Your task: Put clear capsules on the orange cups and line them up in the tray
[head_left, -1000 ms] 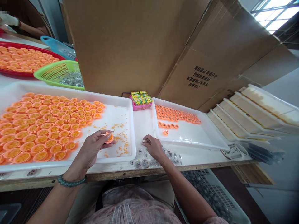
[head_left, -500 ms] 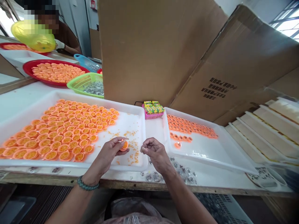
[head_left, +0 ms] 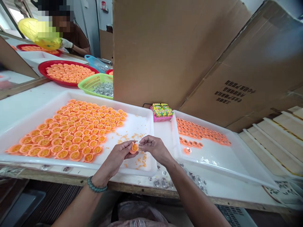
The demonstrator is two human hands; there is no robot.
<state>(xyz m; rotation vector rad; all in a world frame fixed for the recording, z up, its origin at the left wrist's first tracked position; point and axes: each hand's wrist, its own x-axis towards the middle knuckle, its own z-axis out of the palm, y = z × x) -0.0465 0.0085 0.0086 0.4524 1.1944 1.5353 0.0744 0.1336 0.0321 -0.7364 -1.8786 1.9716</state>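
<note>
My left hand [head_left: 119, 156] pinches a small orange cup [head_left: 134, 147] filled with yellow beads, held above the right end of the large white tray [head_left: 142, 121]. My right hand [head_left: 153, 147] is closed in a pinch right beside the cup, on something too small to name. Rows of filled orange cups [head_left: 75, 132] cover the left of that tray, with loose yellow beads [head_left: 138, 159] spilled under my hands. Small clear lids [head_left: 163, 181] lie on the table edge below my right wrist.
A second white tray [head_left: 213, 157] on the right holds rows of capped orange cups [head_left: 201, 132]. A pink box [head_left: 162, 112] sits between the trays. Cardboard sheets [head_left: 165, 50] stand behind. A green basket [head_left: 96, 83], a red tray [head_left: 67, 71] and another person [head_left: 71, 34] are far left.
My right hand has risen from the clear lids on the table and come to the cup in my left hand. The view has shifted to the left.
</note>
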